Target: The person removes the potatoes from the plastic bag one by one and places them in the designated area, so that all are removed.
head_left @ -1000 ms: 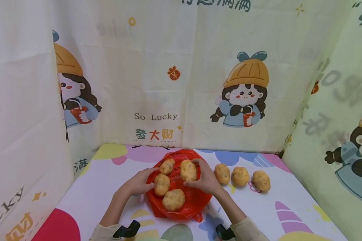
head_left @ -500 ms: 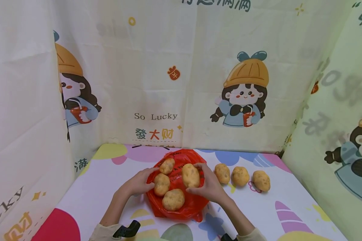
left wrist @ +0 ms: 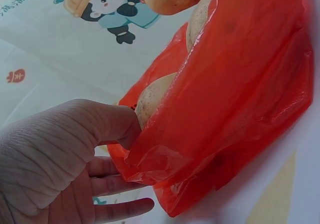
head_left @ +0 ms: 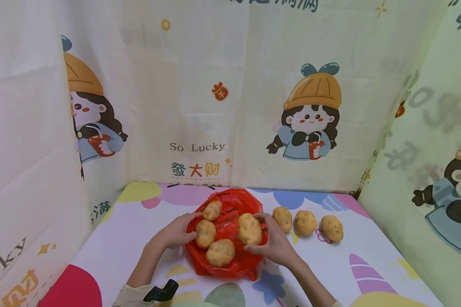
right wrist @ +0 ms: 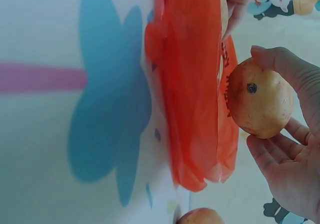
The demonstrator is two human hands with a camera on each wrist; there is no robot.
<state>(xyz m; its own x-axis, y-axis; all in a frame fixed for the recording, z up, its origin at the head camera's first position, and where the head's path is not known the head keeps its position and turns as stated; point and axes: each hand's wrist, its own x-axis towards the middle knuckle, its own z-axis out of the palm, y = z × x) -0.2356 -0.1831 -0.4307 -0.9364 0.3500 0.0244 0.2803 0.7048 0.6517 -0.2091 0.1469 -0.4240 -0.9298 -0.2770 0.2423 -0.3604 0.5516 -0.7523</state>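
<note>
A red plastic bag (head_left: 230, 273) lies with its mouth spread wide on the table, with several potatoes in it. My left hand (head_left: 176, 232) pinches the bag's left rim; in the left wrist view the thumb (left wrist: 117, 124) goes over the edge and other fingers are outside. Close to that thumb sits a potato (head_left: 205, 234), with a smaller potato (head_left: 212, 210) behind it and a large potato (head_left: 220, 253) in front. My right hand (head_left: 274, 241) holds another potato (head_left: 249, 229) between thumb and fingers, over the bag's right side. A dark spot shows on it in the right wrist view (right wrist: 262, 99).
To the right of the bag, a potato (head_left: 282, 219), a second potato (head_left: 305, 223) and a third potato (head_left: 332, 228) stand in a row on the patterned table (head_left: 315, 260). A printed cloth backdrop (head_left: 199, 119) rises behind and at both sides.
My right hand has moved rightward and slightly toward me with its potato, from the middle of the bag to its right side. The left hand keeps its place on the rim.
</note>
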